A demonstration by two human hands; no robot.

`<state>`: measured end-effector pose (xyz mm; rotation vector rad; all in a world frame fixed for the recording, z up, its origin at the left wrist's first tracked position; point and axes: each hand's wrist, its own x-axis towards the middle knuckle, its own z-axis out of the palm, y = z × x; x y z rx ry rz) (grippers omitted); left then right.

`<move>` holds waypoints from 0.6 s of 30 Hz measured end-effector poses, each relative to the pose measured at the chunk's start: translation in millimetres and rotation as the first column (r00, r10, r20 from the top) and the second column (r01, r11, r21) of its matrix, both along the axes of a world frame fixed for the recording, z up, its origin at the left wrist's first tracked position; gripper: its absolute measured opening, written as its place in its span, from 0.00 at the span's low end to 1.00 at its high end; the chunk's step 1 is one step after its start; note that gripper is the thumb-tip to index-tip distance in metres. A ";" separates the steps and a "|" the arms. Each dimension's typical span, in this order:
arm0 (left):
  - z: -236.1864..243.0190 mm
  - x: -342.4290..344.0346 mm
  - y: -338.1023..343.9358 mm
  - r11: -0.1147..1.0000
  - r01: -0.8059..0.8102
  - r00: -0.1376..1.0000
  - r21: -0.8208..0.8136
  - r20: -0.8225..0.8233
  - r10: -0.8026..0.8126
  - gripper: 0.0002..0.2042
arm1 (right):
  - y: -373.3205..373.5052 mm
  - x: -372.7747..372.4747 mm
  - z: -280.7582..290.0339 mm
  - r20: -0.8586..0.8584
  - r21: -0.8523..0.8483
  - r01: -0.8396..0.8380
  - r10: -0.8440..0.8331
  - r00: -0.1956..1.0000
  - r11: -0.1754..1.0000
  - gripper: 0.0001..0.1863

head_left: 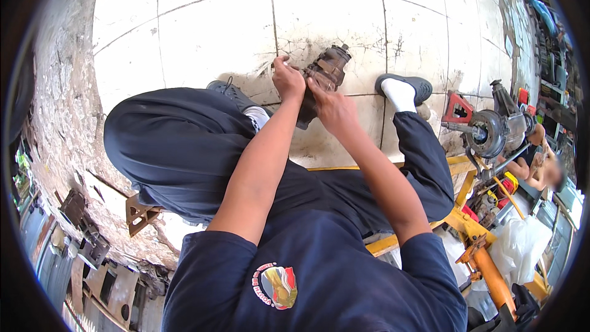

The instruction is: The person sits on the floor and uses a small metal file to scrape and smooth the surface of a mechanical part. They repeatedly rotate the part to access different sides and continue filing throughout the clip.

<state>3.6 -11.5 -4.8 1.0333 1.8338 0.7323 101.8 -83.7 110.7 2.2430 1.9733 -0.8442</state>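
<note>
A greasy brown metal machine part (330, 69), ribbed and with a short stub at its far end, is tilted over the tiled floor between my feet. Its lower dark end shows between my wrists. My right hand (335, 109) grips its right side, the index finger stretched along the metal. At the part's left side, my left hand (289, 80) is closed, thumb and fingers pinched together. A small light-coloured bit shows by those fingertips, too small to name.
A yellow metal frame (485, 267) stands at my right, near a large axle-like assembly (491, 132) and a red stand (458, 108). Beyond these sits another person (541, 169). A rusty angled bracket (140, 214) lies at left, beside the rough floor edge.
</note>
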 end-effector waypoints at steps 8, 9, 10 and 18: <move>4.2 -0.8 2.1 1.000 0.012 1.000 0.003 -0.004 -0.012 0.10 | 0.3 -5.0 5.5 0.026 -0.089 0.061 -0.059 0.998 0.994 0.24; 4.7 -0.6 0.5 1.000 0.018 1.000 0.019 -0.005 -0.018 0.10 | 0.5 -3.7 8.6 0.017 -0.069 0.067 -0.066 0.998 0.995 0.25; 4.0 -0.4 2.9 0.998 0.020 1.000 0.060 -0.024 -0.018 0.10 | 1.1 -2.4 11.0 0.008 -0.050 0.074 -0.074 0.997 0.996 0.26; 2.6 -0.4 2.4 0.998 0.043 0.998 0.037 -0.056 -0.041 0.10 | -12.4 -0.3 0.3 -0.002 -0.066 0.088 -0.089 0.996 0.994 0.26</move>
